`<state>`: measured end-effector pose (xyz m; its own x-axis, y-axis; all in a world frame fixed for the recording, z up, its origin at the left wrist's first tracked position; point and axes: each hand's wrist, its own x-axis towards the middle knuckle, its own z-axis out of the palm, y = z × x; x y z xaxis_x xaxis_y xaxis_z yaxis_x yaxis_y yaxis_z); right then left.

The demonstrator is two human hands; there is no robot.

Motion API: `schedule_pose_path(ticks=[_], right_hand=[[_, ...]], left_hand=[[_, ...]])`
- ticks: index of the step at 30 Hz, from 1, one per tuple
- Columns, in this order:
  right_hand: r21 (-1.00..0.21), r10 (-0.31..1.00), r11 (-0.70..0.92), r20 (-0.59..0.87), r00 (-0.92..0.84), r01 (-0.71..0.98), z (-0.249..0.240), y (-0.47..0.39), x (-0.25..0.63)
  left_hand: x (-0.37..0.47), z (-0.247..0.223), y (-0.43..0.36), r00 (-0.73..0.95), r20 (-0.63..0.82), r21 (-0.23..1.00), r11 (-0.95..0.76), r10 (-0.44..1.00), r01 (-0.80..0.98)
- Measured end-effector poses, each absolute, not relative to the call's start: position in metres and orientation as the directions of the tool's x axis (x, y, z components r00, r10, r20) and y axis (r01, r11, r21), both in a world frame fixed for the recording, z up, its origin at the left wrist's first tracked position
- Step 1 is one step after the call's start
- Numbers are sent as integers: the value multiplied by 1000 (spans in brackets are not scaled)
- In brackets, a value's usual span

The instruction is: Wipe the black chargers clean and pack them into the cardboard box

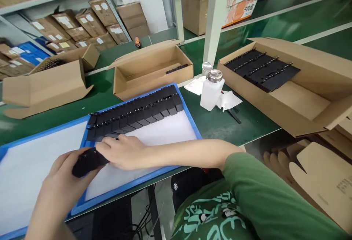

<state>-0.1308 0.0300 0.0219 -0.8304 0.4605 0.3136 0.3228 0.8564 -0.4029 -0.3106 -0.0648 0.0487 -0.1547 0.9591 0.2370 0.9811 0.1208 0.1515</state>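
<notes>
My left hand [64, 174] is wrapped round a black block-shaped part [89, 162], holding it over the border between two blue-rimmed trays. The fingers of my right hand [125, 152] are closed on the upper right end of the same part, partly covering it. Just beyond my hands, rows of similar black parts [134, 113] with small shiny pins stand packed along the far side of the right tray [189, 119]. White lining covers that tray's floor. To the left lies the other blue-rimmed tray [41, 135], its white lining showing.
An open cardboard box [154, 82] stands behind the right tray, with a short black strip inside. A white pump bottle [211, 91], white wipes [229, 100] and black tweezers [233, 116] lie right of it. Farther right, an open box [255, 100] holds black parts. A post [216, 20] rises behind the bottle.
</notes>
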Motion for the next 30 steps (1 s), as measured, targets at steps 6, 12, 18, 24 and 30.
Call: schedule_pose_path(ticks=[6, 12, 18, 24, 30], right_hand=[[-400, 471, 857, 351, -810, 325, 73, 2, 40], [-498, 753, 640, 253, -607, 585, 40, 18, 199], [-620, 774, 546, 116, -623, 563, -7, 47, 240], [-777, 916, 328, 123, -382, 537, 0, 43, 271], [-753, 987, 157, 105, -120, 639, -5, 49, 282]], left_hand=[[-176, 82, -65, 35, 340, 244, -124, 940, 962], [-32, 54, -5, 277, 85, 421, -287, 957, 860], [7, 15, 17, 312, -32, 449, -265, 950, 853], [-15, 10, 8, 335, 5, 498, -293, 942, 816], [-22, -4, 8, 310, -31, 649, -217, 950, 729]])
